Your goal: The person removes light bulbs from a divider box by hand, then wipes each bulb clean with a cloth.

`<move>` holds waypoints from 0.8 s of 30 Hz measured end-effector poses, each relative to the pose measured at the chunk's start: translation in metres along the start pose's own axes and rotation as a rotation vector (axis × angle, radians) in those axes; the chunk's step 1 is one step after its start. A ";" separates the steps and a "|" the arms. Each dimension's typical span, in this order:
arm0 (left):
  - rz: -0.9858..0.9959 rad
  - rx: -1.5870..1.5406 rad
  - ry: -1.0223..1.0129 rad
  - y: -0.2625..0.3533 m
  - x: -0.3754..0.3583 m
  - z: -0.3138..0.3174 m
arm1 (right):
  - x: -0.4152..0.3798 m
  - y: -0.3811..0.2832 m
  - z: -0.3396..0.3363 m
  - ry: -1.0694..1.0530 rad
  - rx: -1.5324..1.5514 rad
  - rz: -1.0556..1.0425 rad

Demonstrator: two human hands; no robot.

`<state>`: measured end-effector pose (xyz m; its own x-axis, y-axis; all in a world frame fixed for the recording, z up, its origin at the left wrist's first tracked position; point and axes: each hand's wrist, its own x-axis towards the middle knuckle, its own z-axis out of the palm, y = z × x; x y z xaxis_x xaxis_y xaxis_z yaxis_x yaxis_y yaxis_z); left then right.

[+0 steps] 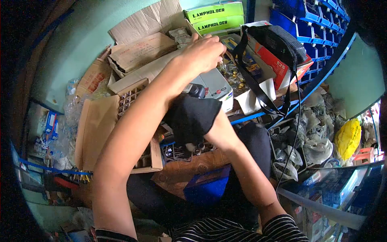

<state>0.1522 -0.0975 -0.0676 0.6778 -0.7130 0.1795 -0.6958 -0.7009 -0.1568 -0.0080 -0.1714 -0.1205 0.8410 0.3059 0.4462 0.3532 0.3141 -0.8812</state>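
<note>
My left hand (207,50) is over the boxes at the top centre, back upward, with its fingers bent but apart. Nothing shows between them. Below it stands a grey and white box (217,86). A black cloth item (191,115) covers my right hand, so its fingers are hidden and only the wrist side shows. Beside the cloth's top edge is a dark rounded object (195,90). An open carton with dividers (94,133) lies left of the cloth, partly behind my left arm.
Green lampholder boxes (217,18) stand at the back. A black strapped bag (278,42) lies on a red box (274,66), its strap and a cable hanging down. Small metal parts (240,80) fill an open box. Blue bins (310,30) and plastic bags (318,149) are at the right.
</note>
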 end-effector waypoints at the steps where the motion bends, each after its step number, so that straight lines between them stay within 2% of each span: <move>1: -0.017 -0.031 0.067 -0.003 -0.005 -0.001 | 0.001 0.000 0.001 0.061 0.053 0.002; 3: -0.003 -0.036 0.206 -0.012 -0.024 -0.012 | 0.001 -0.013 -0.018 -0.124 -0.396 -0.212; 5: -0.033 -0.092 0.127 -0.014 -0.055 -0.051 | -0.003 -0.007 -0.029 -0.033 -0.642 -0.316; 7: -0.115 -0.152 -0.013 -0.028 -0.100 -0.083 | -0.003 0.002 -0.034 0.136 -0.597 -0.312; 9: -0.192 -0.273 -0.178 -0.041 -0.140 -0.105 | -0.002 -0.004 -0.031 0.256 -0.403 -0.199; 11: -0.323 -0.283 -0.322 -0.049 -0.177 -0.112 | -0.002 -0.009 -0.027 0.282 -0.319 -0.147; 13: -0.427 -0.313 -0.436 -0.059 -0.206 -0.108 | -0.005 -0.010 -0.026 0.220 -0.425 -0.123; 17: -0.449 -0.253 -0.368 -0.079 -0.241 -0.079 | -0.006 -0.003 -0.019 0.173 -0.439 -0.083; 20: -0.500 -0.251 -0.422 -0.084 -0.251 -0.075 | -0.004 -0.001 -0.010 0.181 -0.454 -0.070; 24: -0.455 -0.418 -0.440 -0.067 -0.259 -0.085 | -0.005 0.003 -0.011 0.190 -0.479 -0.068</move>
<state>0.0030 0.1358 -0.0213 0.8909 -0.3581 -0.2792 -0.2976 -0.9249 0.2365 -0.0066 -0.1815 -0.1274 0.8536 0.1162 0.5078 0.5200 -0.1329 -0.8437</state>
